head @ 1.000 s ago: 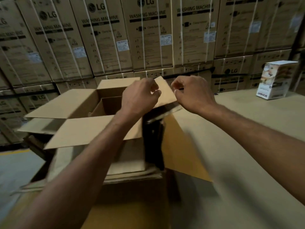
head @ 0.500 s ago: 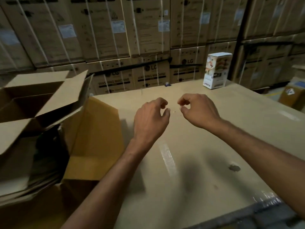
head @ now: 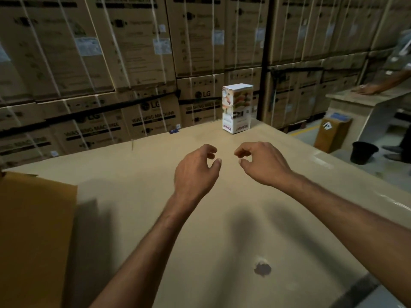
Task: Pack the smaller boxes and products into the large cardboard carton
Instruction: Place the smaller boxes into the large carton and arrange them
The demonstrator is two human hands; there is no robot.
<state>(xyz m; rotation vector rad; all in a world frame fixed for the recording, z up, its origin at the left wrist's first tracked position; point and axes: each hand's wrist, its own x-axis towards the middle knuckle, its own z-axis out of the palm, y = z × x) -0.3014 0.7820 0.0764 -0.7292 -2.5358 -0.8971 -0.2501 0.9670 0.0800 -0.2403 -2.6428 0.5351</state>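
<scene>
Both hands, left [head: 195, 172] and right [head: 263, 163], empty and half-curled, have left the carton flap held 1 second ago and now hover over the desk [head: 222, 218]. The white box [head: 237, 108] stands upright at the far edge, well apart: probably the next pick. Only a carton flap [head: 33, 230] remains visible, left.

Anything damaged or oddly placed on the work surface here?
Yes: the cardboard work surface has a dark torn dent near its front edge, and the white product box stands upside down, its lettering inverted.
</scene>
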